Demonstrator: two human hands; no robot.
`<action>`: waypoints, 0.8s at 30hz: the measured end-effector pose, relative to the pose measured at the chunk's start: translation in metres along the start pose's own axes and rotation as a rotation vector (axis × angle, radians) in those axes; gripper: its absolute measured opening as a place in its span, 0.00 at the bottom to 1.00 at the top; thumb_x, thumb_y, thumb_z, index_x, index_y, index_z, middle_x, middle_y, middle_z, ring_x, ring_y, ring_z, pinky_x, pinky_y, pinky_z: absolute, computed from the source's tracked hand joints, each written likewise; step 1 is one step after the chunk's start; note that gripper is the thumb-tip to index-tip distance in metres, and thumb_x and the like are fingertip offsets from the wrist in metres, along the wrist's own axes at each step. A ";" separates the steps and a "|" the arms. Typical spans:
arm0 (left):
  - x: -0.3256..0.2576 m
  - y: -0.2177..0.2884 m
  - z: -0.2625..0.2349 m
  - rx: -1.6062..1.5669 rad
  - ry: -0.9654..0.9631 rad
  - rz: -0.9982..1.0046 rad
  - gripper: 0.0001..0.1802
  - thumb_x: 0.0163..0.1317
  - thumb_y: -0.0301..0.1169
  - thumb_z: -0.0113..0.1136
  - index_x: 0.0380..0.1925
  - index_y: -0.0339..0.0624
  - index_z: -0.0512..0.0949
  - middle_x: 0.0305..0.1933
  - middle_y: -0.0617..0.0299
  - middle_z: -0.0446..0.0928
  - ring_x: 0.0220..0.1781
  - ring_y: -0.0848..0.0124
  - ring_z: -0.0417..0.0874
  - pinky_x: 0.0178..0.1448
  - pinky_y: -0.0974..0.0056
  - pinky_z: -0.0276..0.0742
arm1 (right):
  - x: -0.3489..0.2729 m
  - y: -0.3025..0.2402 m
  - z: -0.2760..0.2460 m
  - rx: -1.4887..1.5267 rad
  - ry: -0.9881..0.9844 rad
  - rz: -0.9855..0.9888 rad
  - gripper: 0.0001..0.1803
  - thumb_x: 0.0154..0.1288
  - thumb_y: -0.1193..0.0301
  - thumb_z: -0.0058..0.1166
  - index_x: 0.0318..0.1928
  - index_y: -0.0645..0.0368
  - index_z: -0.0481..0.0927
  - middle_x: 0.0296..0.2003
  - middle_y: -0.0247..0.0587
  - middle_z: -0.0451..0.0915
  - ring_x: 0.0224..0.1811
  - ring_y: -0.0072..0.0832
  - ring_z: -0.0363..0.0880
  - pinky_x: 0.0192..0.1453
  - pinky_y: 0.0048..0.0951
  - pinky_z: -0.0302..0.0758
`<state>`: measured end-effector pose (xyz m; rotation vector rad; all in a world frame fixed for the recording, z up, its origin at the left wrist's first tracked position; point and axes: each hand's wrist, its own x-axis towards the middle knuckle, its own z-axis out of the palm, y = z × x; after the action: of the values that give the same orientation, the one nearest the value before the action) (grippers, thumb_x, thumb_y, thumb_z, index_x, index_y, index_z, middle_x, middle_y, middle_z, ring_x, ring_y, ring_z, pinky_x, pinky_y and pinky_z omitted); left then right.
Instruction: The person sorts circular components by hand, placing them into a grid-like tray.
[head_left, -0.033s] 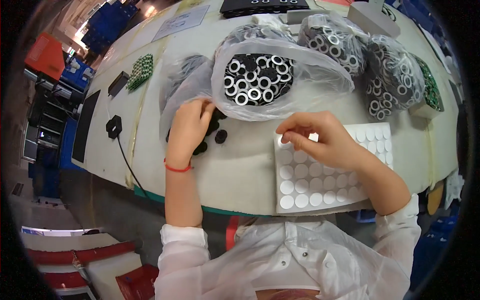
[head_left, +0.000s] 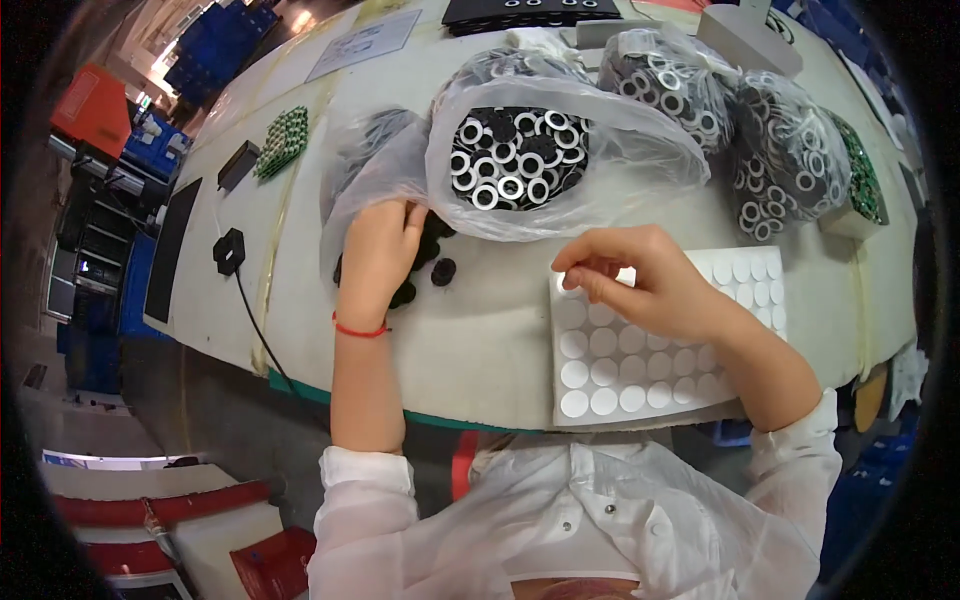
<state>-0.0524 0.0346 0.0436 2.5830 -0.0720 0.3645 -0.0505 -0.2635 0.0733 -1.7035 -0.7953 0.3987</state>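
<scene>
The fingers (head_left: pixel 590 241) of the right hand (head_left: pixel 640 275) are forming a narrow pinch, hovering over the far left corner of a sheet (head_left: pixel 588 388) that is lying on the near side of the open bag (head_left: pixel 640 165), toward its right; whether they are holding anything, I cannot tell. The left hand (head_left: pixel 378 250) is bending over dark pieces (head_left: pixel 432 240) at the near left of the open bag — its fingertips are partly hiding, so its grip is not showing.

A loose pinch could be creasing a disc or lifting two together, while the left hand, working so close to the open bag's slack film, could be snagging it and spilling the ringed parts (head_left: pixel 508 160).

The white discs (head_left: pixel 631 369) are looking flat and round, sitting in neat rows; the dark pieces are looking small and black, bunching together — one stray (head_left: pixel 443 271) is resting apart, just nearer than the open bag. Beyond, two filled bags (head_left: pixel 668 85) (head_left: pixel 790 160) are slumping on the bench (head_left: pixel 490 340), right of the open bag.
</scene>
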 end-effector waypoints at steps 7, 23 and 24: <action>0.007 0.004 0.048 0.245 0.183 0.170 0.16 0.55 0.34 0.62 0.41 0.38 0.79 0.42 0.47 0.80 0.46 0.48 0.78 0.50 0.48 0.73 | -0.001 0.004 0.000 -0.188 -0.090 -0.106 0.09 0.62 0.80 0.54 0.44 0.65 0.79 0.30 0.41 0.82 0.29 0.23 0.80 0.34 0.25 0.75; 0.032 -0.040 0.022 0.052 0.506 0.049 0.15 0.68 0.34 0.46 0.43 0.35 0.76 0.43 0.44 0.79 0.47 0.47 0.78 0.51 0.53 0.72 | -0.006 -0.003 -0.011 -0.415 -0.167 -0.196 0.08 0.55 0.79 0.55 0.38 0.64 0.78 0.29 0.51 0.80 0.32 0.47 0.80 0.36 0.42 0.74; 0.030 -0.045 0.018 0.055 0.510 0.051 0.15 0.68 0.34 0.46 0.43 0.35 0.76 0.43 0.44 0.79 0.47 0.47 0.78 0.51 0.53 0.72 | -0.006 -0.005 -0.010 -0.416 -0.166 -0.200 0.08 0.55 0.79 0.55 0.38 0.64 0.78 0.29 0.51 0.80 0.32 0.47 0.80 0.36 0.42 0.74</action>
<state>-0.0136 0.0642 0.0147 2.4627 0.0553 1.0399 -0.0496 -0.2741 0.0801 -1.9659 -1.2252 0.2492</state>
